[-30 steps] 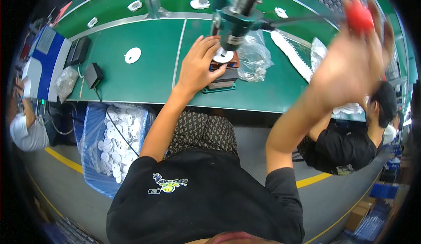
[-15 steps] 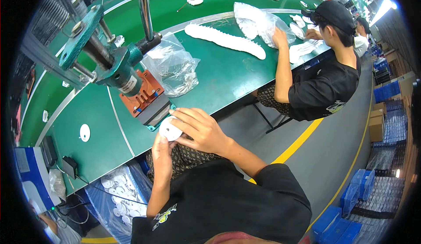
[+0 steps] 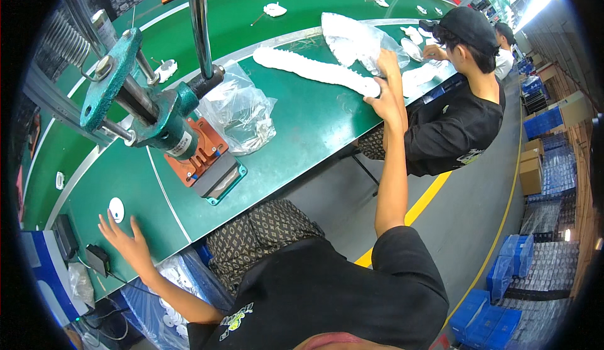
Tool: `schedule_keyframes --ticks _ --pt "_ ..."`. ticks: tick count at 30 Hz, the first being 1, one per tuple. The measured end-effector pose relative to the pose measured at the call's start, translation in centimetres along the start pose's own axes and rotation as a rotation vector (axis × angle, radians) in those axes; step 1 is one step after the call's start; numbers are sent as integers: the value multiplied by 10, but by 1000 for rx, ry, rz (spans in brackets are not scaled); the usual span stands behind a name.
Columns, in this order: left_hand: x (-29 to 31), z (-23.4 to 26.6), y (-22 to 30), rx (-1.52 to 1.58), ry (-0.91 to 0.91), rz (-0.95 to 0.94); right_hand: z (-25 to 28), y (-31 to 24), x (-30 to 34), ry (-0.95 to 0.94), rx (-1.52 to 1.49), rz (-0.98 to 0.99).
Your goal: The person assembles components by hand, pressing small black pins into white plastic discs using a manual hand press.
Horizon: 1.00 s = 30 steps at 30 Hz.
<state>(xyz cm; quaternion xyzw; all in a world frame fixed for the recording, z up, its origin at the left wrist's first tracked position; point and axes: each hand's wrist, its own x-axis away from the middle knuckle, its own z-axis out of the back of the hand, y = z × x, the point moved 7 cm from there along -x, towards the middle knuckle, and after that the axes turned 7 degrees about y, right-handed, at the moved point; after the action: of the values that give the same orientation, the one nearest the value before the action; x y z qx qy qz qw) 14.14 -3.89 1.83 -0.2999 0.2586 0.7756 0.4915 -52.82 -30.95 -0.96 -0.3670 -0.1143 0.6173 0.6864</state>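
Observation:
My left hand [image 3: 128,242] is stretched out over the table at the left, fingers spread and holding nothing. Just beyond its fingertips lies a flat white disc [image 3: 116,208] with a small dark mark. Far to the right, my right hand [image 3: 385,103] is at the near end of a long row of stacked white discs [image 3: 314,70], its thumb and fingers around the end disc. Part of that disc is hidden by the fingers. Between my arms stands a green hand press [image 3: 167,120] with an orange-brown fixture [image 3: 196,152] above a dark block; no disc shows there.
A clear plastic bag [image 3: 242,111] of thin white pieces lies beside the press. A co-worker [image 3: 462,98] sits at the right, one hand at another bag [image 3: 352,38], close to my right hand. A blue-lined bin [image 3: 141,300] of white discs is below the table; a green conveyor [image 3: 314,1] runs behind.
Both hands have parted from the white disc they held together near the press. My left hand has moved left and opened; my right has reached across to the disc row.

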Motion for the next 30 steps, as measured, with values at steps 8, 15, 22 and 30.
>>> schedule_keyframes --ticks 8,15,22,30 --pt "10 -32 -31 198 -165 93 -38 30 -22 -82 -74 -60" --pt "7 -18 -22 317 -69 128 -5 -48 10 347 171 108" --pt "25 -38 52 823 -256 606 -99 -220 124 31 -374 718" --pt "22 -11 104 705 -434 243 -171 -256 112 -302 109 907"
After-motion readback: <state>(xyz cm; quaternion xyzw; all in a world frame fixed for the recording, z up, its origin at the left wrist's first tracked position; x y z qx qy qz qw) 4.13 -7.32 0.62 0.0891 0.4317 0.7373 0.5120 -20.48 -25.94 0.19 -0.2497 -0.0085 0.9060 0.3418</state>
